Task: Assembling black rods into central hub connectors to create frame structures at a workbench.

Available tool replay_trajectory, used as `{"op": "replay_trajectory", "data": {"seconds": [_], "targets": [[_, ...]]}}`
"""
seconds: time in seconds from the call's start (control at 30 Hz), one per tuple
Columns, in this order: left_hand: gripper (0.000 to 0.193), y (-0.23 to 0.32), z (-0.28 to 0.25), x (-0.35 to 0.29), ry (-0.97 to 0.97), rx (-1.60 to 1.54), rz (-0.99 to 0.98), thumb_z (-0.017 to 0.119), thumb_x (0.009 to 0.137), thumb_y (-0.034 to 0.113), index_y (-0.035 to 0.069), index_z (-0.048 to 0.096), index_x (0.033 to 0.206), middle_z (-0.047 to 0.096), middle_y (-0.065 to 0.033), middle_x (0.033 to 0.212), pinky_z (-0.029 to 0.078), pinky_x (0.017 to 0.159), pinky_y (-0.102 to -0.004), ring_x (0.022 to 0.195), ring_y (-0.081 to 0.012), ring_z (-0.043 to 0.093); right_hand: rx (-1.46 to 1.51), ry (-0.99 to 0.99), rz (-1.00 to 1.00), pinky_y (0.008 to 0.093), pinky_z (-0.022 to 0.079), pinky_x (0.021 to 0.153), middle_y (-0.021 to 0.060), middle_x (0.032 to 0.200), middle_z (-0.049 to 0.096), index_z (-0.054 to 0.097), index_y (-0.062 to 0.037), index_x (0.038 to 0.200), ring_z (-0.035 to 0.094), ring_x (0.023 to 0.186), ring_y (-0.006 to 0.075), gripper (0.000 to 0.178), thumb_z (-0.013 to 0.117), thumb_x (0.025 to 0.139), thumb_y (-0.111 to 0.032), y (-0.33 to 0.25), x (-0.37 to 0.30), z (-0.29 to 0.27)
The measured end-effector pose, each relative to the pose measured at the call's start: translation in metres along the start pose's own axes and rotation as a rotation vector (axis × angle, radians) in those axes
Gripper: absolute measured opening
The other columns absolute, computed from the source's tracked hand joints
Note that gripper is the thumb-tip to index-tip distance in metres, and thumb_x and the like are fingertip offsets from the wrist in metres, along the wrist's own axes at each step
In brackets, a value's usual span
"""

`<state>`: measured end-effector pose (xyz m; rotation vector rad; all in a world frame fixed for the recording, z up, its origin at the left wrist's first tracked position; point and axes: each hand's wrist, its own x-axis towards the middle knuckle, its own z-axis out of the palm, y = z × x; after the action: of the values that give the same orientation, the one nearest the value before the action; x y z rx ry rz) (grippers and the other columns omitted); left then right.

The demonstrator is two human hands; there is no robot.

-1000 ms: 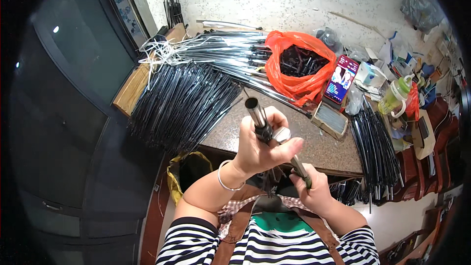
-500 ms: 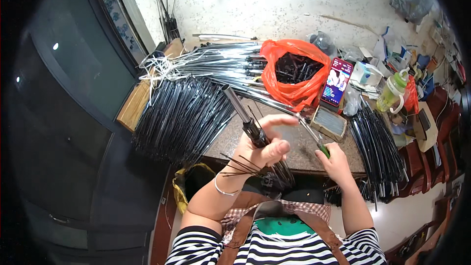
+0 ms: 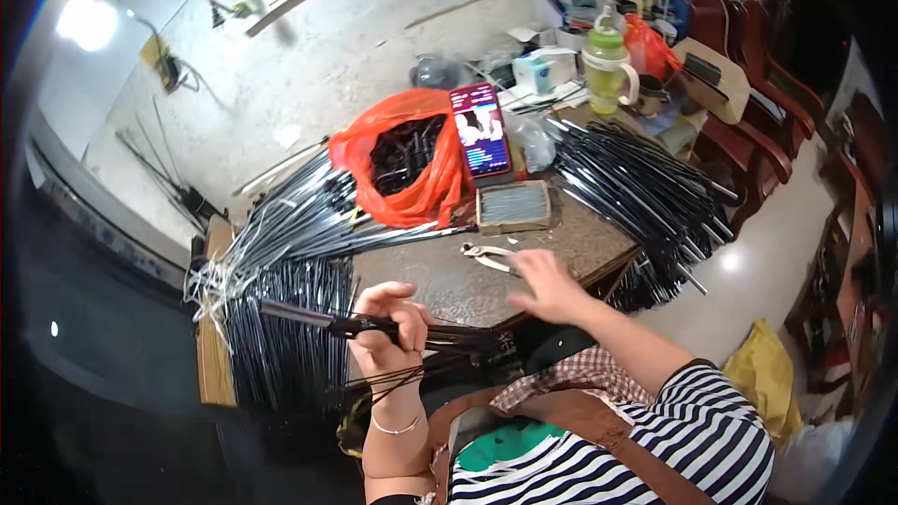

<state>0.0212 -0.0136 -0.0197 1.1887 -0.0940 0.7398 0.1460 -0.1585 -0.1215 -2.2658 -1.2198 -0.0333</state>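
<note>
My left hand (image 3: pixel 388 327) is curled around an umbrella frame (image 3: pixel 299 314). Its silver tube points left, and its thin dark ribs run right past my palm; several cross my wrist above a bracelet. A pair of pincers (image 3: pixel 486 255) lies on the brown tabletop (image 3: pixel 421 271), jaws to the left. My right hand (image 3: pixel 552 288) is over the handle end with its fingers spread, hiding most of the handles. Whether a fingertip still touches them does not show.
Behind lie a red plastic bag (image 3: pixel 341 145) of dark parts, a lit phone (image 3: pixel 482 131) and a box of thin rods (image 3: pixel 513 208). Bundled umbrella frames (image 3: pixel 645 196) jut over the right edge; dark ribs (image 3: pixel 281 346) fill the left. A green bottle (image 3: pixel 606 75) stands at the back right.
The pincers have gone from my right hand's grip to the tabletop, and its fingers have spread. My left hand has turned the umbrella frame nearly level. The view has swung right.
</note>
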Motion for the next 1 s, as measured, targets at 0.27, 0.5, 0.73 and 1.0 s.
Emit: {"op": "replay_trajectory", "data": {"seconds": [0.27, 0.5, 0.73, 1.0], "targets": [[0.080, 0.002, 0.035, 0.014, -0.071, -0.205, 0.122, 0.037, 0.066, 0.057, -0.004, 0.023, 0.114, 0.036, -0.0171, 0.110, 0.022, 0.088, -0.0358, 0.105, -0.0263, 0.032, 0.471, 0.440, -0.017, 0.0274, 0.035, 0.077, 0.0174, 0.101, 0.045, 0.044, -0.0001, 0.096, 0.047, 0.091, 0.0236, 0.036, 0.054, 0.062, -0.002, -0.024, 0.004, -0.088], [0.020, -0.027, -0.052, -0.025, -0.038, 0.509, -0.508, 0.051, 0.072, 0.010, -0.003, 0.052, 0.086, 0.055, -0.0051, 0.064, 0.039, 0.047, -0.0185, 0.052, -0.0064, 0.048, -0.272, 0.508, 0.520, 0.0320, 0.033, 0.078, 0.0152, 0.097, 0.046, 0.042, -0.0020, 0.101, 0.042, 0.092, 0.0288, 0.038, 0.053, 0.068, -0.017, 0.057, -0.001, -0.157], [0.031, -0.067, -0.092, -0.043, 0.133, 1.257, -0.231, 0.056, 0.066, 0.020, -0.002, 0.050, 0.087, 0.051, -0.0128, 0.081, 0.039, 0.063, -0.0271, 0.074, -0.0165, 0.049, -0.670, -0.057, 0.671, 0.0454, 0.024, 0.084, 0.0045, 0.120, 0.027, 0.031, -0.0131, 0.114, 0.026, 0.108, 0.0282, 0.051, 0.041, 0.072, -0.041, 0.099, -0.011, -0.128], [0.050, -0.068, -0.109, -0.040, 0.407, 1.867, -0.220, 0.054, 0.063, 0.029, -0.004, 0.040, 0.097, 0.042, -0.0152, 0.091, 0.028, 0.074, -0.0387, 0.086, -0.0268, 0.038, -0.643, 0.036, 0.492, 0.0420, 0.020, 0.087, 0.0110, 0.118, 0.029, 0.037, -0.0074, 0.108, 0.022, 0.110, 0.0289, 0.047, 0.047, 0.071, -0.033, 0.075, 0.000, -0.131]]}}
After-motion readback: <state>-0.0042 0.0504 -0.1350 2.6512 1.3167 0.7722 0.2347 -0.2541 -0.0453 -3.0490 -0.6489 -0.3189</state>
